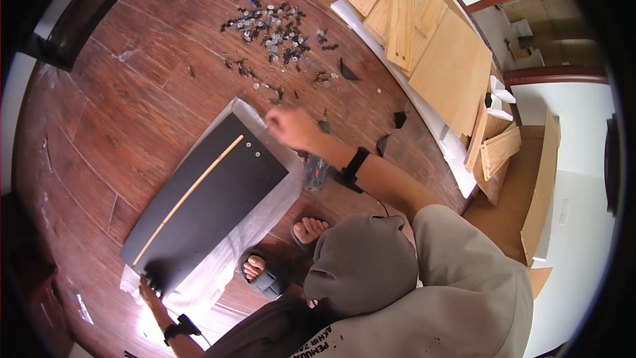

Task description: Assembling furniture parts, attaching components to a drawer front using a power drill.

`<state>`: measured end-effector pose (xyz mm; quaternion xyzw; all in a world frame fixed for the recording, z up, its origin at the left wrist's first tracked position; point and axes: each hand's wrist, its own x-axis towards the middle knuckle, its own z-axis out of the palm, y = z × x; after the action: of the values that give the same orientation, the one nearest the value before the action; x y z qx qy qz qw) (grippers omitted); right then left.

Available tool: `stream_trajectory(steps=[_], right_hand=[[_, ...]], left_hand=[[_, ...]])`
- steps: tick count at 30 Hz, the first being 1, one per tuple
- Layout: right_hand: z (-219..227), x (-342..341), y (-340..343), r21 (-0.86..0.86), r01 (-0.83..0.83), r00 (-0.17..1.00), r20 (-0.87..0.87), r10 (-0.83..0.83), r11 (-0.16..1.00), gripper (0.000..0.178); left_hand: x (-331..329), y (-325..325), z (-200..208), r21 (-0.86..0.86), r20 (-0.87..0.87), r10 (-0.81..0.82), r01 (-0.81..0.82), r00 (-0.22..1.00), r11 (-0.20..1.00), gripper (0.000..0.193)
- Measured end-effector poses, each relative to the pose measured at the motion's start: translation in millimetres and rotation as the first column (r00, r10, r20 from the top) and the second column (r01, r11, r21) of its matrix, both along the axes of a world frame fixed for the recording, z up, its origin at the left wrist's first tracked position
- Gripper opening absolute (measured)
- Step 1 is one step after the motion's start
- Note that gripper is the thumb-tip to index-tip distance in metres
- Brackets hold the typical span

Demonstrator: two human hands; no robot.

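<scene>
A long black board [212, 199] lies on a sheet of white packing foam [278, 209], with a thin pale wooden strip [189, 199] along its face. Two small round silvery fittings [253, 149] sit near its far end. At the board's near left corner, my left hand [154, 298] grips the edge; dark shadow partly covers its fingertips. My right hand [291, 128] is raised beside the far right edge, its fingers curled and blurred by motion, and whatever they hold cannot be made out. Below the right forearm, a power drill [317, 169] rests on the floor.
A heap of screws and small fittings [278, 33] spreads over the wooden floor beyond the board. Black triangular corner pieces [399, 119] lie to its right. Pale wooden panels [450, 66] and an open cardboard box [513, 192] stand along the right. My slippered feet [255, 268] are beside the foam.
</scene>
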<state>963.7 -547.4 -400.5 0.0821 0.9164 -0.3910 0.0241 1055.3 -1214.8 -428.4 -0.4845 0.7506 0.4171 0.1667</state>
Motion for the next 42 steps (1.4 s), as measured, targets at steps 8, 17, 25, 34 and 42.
stream_trajectory(steps=[8, 17, 25, 34, 42], right_hand=[[-39.0, -19.2, 60.5, 0.301, 0.204, 0.978, -0.092, -0.185, 0.932, 0.015], [59.0, 27.6, -94.7, -0.603, -0.224, 0.965, -0.026, 0.262, 0.766, 0.017], [46.2, 7.6, -37.2, -0.494, -0.256, 0.946, 0.047, 0.320, 0.831, 0.022], [-32.1, -99.0, 117.6, 0.495, 0.087, 0.984, -0.180, 0.005, 0.864, 0.031], [-13.4, -113.2, 109.4, 0.468, -0.028, 0.989, -0.116, 0.093, 0.883, 0.033]], left_hand=[[-18.8, 98.6, 70.3, -0.170, -0.284, -0.384, 0.348, 0.879, 0.922, 0.031], [-55.9, 381.8, 98.9, 0.682, -0.439, -0.299, 0.531, 0.847, 0.503, 0.036], [-55.0, 393.2, 92.6, 0.675, -0.490, -0.217, 0.525, 0.844, 0.519, 0.013], [-36.6, 376.3, 94.1, 0.672, -0.452, -0.087, 0.403, 0.888, 0.621, 0.013], [-37.5, 367.2, 105.7, 0.546, -0.526, -0.197, 0.506, 0.828, 0.668, 0.014]])
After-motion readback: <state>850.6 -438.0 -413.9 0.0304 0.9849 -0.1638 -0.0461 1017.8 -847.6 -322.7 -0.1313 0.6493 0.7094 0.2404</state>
